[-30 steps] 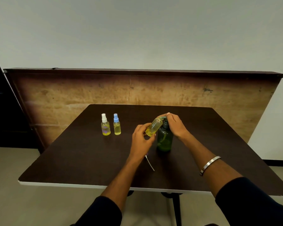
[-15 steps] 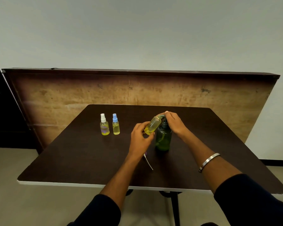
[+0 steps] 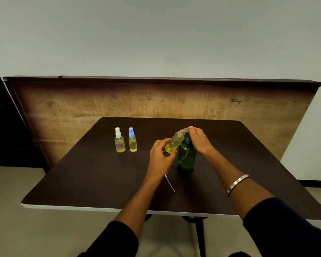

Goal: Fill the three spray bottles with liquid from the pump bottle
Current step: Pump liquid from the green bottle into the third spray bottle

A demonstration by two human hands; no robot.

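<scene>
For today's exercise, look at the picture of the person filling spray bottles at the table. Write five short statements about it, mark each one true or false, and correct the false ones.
1. The left hand holds a capless spray bottle tilted toward the pump bottle. True.
2. The right hand rests flat on the table. False: it is on top of the pump bottle.
3. Two capped spray bottles stand upright to the left, one with a white cap, one with a blue cap. True.
4. The pump bottle is red. False: it is dark green.
5. A bracelet is on the left wrist. False: it is on the right wrist.
</scene>
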